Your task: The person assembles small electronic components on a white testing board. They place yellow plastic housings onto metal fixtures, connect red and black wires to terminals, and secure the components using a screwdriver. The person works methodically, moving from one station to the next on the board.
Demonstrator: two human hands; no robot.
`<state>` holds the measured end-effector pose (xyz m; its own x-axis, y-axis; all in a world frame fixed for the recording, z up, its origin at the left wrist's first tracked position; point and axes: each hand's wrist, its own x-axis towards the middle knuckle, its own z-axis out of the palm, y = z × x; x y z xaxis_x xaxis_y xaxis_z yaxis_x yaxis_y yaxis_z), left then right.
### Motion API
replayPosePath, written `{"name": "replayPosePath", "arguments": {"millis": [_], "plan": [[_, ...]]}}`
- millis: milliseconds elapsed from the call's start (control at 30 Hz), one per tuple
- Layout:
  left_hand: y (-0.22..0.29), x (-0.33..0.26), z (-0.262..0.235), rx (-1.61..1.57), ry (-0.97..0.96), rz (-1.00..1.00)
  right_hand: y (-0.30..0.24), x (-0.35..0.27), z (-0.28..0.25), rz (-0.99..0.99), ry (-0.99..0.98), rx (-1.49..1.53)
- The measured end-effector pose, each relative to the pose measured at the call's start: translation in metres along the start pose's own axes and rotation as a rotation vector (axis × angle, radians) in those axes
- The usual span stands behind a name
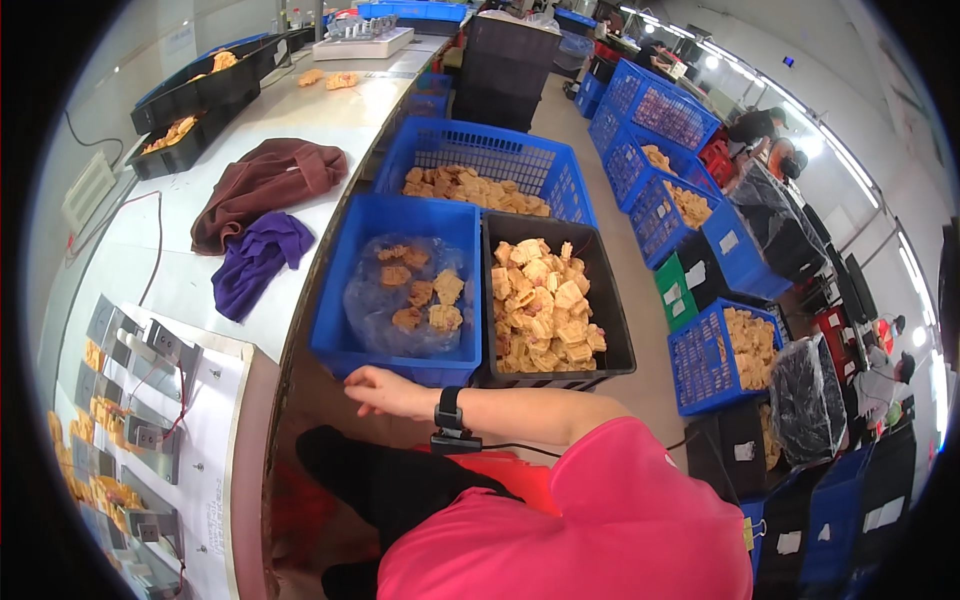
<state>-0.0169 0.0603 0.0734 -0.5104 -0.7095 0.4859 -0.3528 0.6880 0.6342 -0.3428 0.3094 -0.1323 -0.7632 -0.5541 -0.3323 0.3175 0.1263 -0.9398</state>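
Observation:
My right hand [388, 392], with a black band on the wrist, reaches left across my body. Its fingertips rest at the front wall of a blue plastic bin [330, 300]. Whether the fingers grip the bin or hold anything is hidden. The bin holds a clear plastic bag with several tan, waffle-like pieces [420, 292]. Right beside it stands a black bin [618, 330] heaped with the same tan pieces [542, 305]. My left hand is out of the picture. My pink shirt and dark trousers fill the lower edge.
A white table [200, 200] on the left carries a brown cloth [265, 180], a purple cloth [255, 260], black trays and a fixture board [150, 420] with metal clamps. Behind the bins stands a larger blue crate [490, 160]; more blue crates [700, 370] line the aisle. People work at far right.

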Motion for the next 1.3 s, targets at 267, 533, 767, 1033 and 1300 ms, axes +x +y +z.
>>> {"name": "replayPosePath", "arguments": {"millis": [267,533,767,1033,1300], "plan": [[-0.015,0.004,0.011,0.061,-0.017,0.051,-0.094,-0.038,0.071,-0.515,-0.291,-0.22],[-0.029,0.006,0.012,0.21,-0.033,0.072,-0.149,-0.044,0.162,-1.222,-0.315,-0.533],[-0.052,0.007,0.011,0.551,-0.105,0.099,-0.13,-0.015,0.204,-1.475,-0.179,-0.679],[-0.033,0.009,0.017,0.109,-0.029,0.016,-0.113,-0.003,0.25,-1.586,-0.132,-0.744],[-0.035,0.006,0.028,0.028,0.017,0.034,-0.106,0.008,0.263,-1.612,-0.041,-0.871]]}}
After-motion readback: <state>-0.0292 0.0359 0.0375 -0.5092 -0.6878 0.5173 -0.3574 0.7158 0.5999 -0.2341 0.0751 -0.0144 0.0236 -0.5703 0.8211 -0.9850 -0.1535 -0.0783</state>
